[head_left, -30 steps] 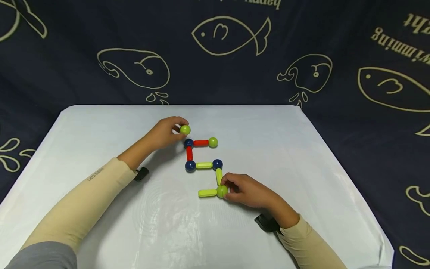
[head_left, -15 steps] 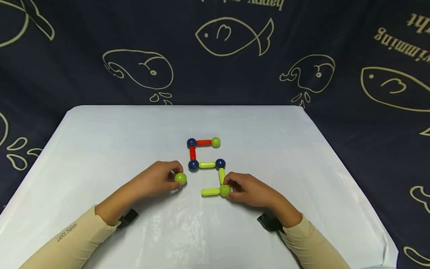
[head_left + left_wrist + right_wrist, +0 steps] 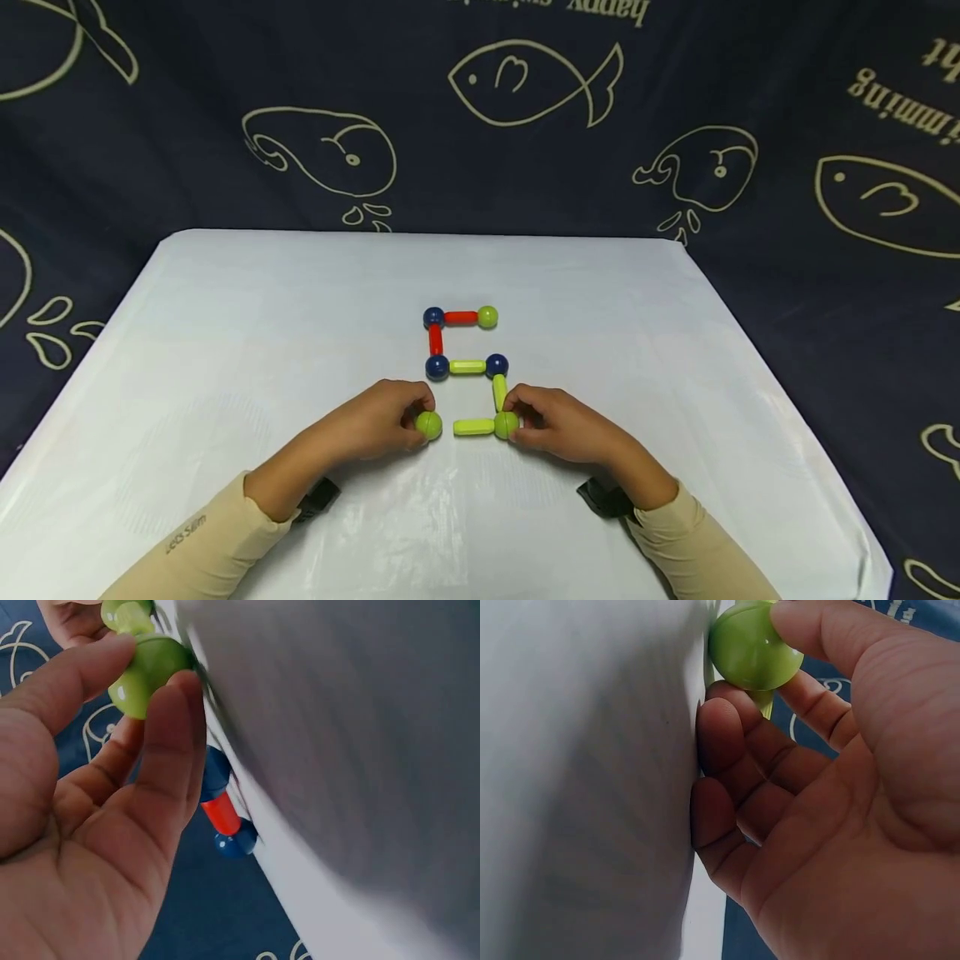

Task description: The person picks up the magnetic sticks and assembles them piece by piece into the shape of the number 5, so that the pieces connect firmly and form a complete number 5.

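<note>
My left hand (image 3: 382,421) pinches a loose green ball (image 3: 428,425) between thumb and fingers, a small gap left of the free end of a green rod (image 3: 474,427). At that rod's other end, my right hand (image 3: 562,425) grips the green corner ball (image 3: 506,425). From there a second green rod (image 3: 500,392) runs up to a dark blue ball (image 3: 497,365). Another green rod (image 3: 468,367) leads left to a second blue ball (image 3: 437,367). Above it, red rods (image 3: 436,340) and a third blue ball (image 3: 433,317) continue the chain to a green end ball (image 3: 487,317).
The chain lies flat on a white-covered table (image 3: 300,292). Behind the table hangs a dark blue cloth (image 3: 525,183) printed with fish and whales. Black wrist straps (image 3: 318,498) sit under both forearms.
My left hand has brought the green ball from beside the top blue ball down toward me, then right to the lowest rod's free end. The right hand keeps its hold on the corner ball.
</note>
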A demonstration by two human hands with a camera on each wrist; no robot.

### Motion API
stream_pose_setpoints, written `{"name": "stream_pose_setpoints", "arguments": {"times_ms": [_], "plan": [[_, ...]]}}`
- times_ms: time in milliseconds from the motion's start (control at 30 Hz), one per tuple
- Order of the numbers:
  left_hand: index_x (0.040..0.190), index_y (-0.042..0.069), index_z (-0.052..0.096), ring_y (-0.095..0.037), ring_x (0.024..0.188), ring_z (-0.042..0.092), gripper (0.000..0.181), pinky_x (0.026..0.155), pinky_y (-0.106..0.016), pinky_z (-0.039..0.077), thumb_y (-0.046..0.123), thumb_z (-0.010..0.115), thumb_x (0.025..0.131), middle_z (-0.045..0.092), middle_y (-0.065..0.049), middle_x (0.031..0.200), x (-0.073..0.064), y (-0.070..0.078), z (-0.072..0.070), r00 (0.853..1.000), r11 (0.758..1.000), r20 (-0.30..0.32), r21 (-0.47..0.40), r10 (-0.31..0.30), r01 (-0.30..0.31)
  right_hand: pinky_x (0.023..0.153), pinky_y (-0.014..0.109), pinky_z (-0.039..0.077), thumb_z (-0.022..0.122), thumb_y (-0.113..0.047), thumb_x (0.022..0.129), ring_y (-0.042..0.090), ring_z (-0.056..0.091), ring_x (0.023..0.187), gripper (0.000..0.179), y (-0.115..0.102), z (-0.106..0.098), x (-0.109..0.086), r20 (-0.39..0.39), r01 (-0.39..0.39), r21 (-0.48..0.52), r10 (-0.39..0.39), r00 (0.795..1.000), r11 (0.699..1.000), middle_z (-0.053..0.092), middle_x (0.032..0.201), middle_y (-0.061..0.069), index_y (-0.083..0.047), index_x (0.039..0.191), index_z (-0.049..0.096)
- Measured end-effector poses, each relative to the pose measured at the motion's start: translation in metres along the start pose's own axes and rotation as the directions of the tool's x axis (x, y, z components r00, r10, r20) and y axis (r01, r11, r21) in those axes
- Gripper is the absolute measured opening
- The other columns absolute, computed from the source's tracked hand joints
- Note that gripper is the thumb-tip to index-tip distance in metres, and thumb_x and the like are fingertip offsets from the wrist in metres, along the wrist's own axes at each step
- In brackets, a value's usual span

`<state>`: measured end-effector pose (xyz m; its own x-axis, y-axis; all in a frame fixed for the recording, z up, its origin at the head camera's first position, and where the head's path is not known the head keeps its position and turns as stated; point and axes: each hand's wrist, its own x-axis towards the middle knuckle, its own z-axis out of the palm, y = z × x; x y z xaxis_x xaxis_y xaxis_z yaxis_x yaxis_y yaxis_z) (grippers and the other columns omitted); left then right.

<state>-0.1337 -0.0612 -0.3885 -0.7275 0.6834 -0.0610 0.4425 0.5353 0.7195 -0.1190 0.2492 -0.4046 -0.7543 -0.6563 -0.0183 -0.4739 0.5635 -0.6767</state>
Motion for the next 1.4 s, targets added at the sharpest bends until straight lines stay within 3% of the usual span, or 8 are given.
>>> {"name": "stream_pose_setpoints", "arguments": {"times_ms": [433, 633, 900, 1267, 1400], "plan": [[0.099, 0.009, 0.062, -0.008, 0.070, 0.056, 0.023, 0.068, -0.028, 0.049, 0.007, 0.078, 0.082, 0.061, 0.006, 0.080, 0.002, 0.006, 0.006, 0.999, 0.999, -0.022, 0.026, -0.027, 0.028, 0.072, 0.028, 0.047, 0.073, -0.017, 0.092, 0.009, 0.054, 0.081, 0.026, 0.000, 0.000, 0.001, -0.010, 0.003, -0.020, -0.003, 1.000, 1.000, 0.056, 0.088, -0.010, -0.019, 0.113, 0.057], [0.099, 0.009, 0.063, -0.008, 0.071, 0.055, 0.023, 0.068, -0.027, 0.048, 0.007, 0.078, 0.082, 0.060, 0.006, 0.080, 0.003, 0.008, 0.007, 1.000, 0.999, -0.010, 0.034, -0.013, 0.013, 0.072, 0.028, 0.047, 0.072, -0.018, 0.092, 0.009, 0.053, 0.081, 0.026, 0.000, 0.001, 0.002, -0.008, 0.022, -0.005, -0.022, 1.000, 1.000, 0.055, 0.088, -0.009, -0.017, 0.114, 0.058], [0.100, 0.011, 0.064, -0.010, 0.071, 0.053, 0.025, 0.068, -0.029, 0.046, 0.013, 0.081, 0.082, 0.059, 0.005, 0.079, -0.001, 0.010, 0.006, 0.999, 0.996, -0.012, 0.077, -0.034, 0.034, 0.073, 0.029, 0.047, 0.072, -0.019, 0.093, 0.010, 0.054, 0.082, 0.025, 0.000, 0.000, 0.002, -0.003, 0.014, -0.003, -0.014, 1.000, 1.000, 0.056, 0.089, -0.009, -0.017, 0.114, 0.058], [0.109, 0.010, 0.066, -0.015, 0.081, 0.054, 0.029, 0.076, -0.034, 0.046, 0.024, 0.077, 0.086, 0.061, 0.003, 0.089, -0.022, -0.005, -0.012, 0.998, 0.988, -0.050, 0.151, -0.033, 0.040, 0.072, 0.028, 0.047, 0.072, -0.020, 0.093, 0.011, 0.054, 0.082, 0.026, 0.000, 0.000, -0.004, 0.010, -0.013, -0.028, 0.013, 1.000, 1.000, 0.056, 0.090, -0.009, -0.019, 0.115, 0.058], [0.112, 0.007, 0.066, -0.018, 0.090, 0.059, 0.031, 0.081, -0.040, 0.049, 0.026, 0.074, 0.089, 0.064, 0.000, 0.099, -0.032, -0.015, -0.023, 0.994, 0.981, -0.107, 0.189, -0.025, 0.045, 0.078, 0.031, 0.050, 0.070, -0.019, 0.094, 0.011, 0.057, 0.089, 0.025, -0.002, -0.005, -0.005, 0.022, -0.022, -0.016, 0.023, 0.999, 1.000, 0.061, 0.099, -0.008, -0.016, 0.117, 0.060]]}}
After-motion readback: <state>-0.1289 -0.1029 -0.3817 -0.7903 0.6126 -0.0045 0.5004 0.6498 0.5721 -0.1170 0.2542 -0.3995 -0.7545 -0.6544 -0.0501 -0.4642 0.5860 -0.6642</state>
